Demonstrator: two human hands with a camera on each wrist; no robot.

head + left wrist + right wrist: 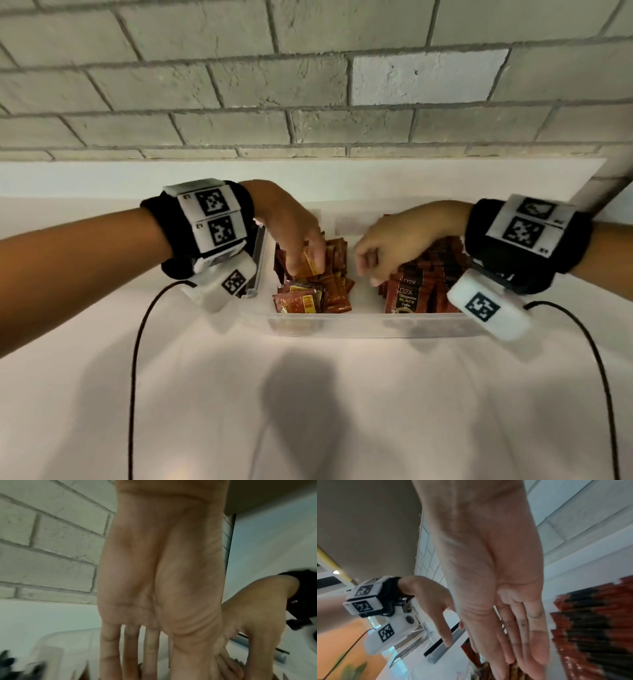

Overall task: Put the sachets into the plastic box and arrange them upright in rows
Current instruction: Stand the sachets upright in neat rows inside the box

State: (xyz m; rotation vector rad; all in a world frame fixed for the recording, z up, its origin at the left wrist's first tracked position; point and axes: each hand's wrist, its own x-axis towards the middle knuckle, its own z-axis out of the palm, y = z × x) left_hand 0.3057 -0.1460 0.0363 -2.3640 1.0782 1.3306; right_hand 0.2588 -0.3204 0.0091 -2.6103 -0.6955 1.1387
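A clear plastic box [370, 325] stands on the white table. Its left part holds a loose, leaning cluster of orange and red-brown sachets [308, 303]. My left hand [305, 265] reaches down into that cluster and pinches an orange sachet [312, 263] between thumb and fingers. The left wrist view shows the left hand [150, 653] with straight fingers pointing down. A tidy upright row of red and black sachets [431, 274] [590, 628] fills the right part. My right hand [366, 274] hovers over the gap between the groups. In the right wrist view the right hand [522, 655] has straight, empty fingers.
A grey and black bar [258, 263] lies against the box's left side. A brick wall [308, 85] rises just behind the table. Black cables [137, 377] trail from both wrist cameras across the white table [308, 411] in front of the box.
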